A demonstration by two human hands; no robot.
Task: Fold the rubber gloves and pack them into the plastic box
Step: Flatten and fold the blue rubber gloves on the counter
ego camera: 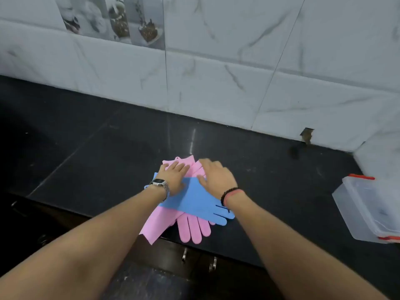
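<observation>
Head view showed a pile of rubber gloves at about 6 o'clock on the dark surface [259, 169], close to its near edge. A blue glove [194, 201] lay crosswise on top, its fingers pointing toward 4 o'clock, with pink gloves [190, 226] beneath it, some of their fingers and one cuff reaching over the edge. More pink showed at 12 o'clock of the pile, under the hands.

The left hand [173, 177], a watch [159, 183] on its wrist, lay flat with straight fingers on the pink and blue rubber; its grip was released, pressing rather than holding. The right hand [216, 177], with bead bracelets [229, 194] at the wrist, rested palm down just beside it on the same pile, fingers relaxed, also grasping nothing.

The plastic box [365, 211] stood well apart at 3 o'clock, clear-walled with red clasps. It looked empty as far as its walls let one see, though the right part ran out of view.

Judged from this, no glove was yet folded or packed. The risks seemed plain: rubber springs back, so a fold pressed without being held could open again; the gloves overhanging the near edge could slide to the floor if the pile was dragged toward 6 o'clock; and sticky layers might lift together, spoiling a single-glove fold.
</observation>
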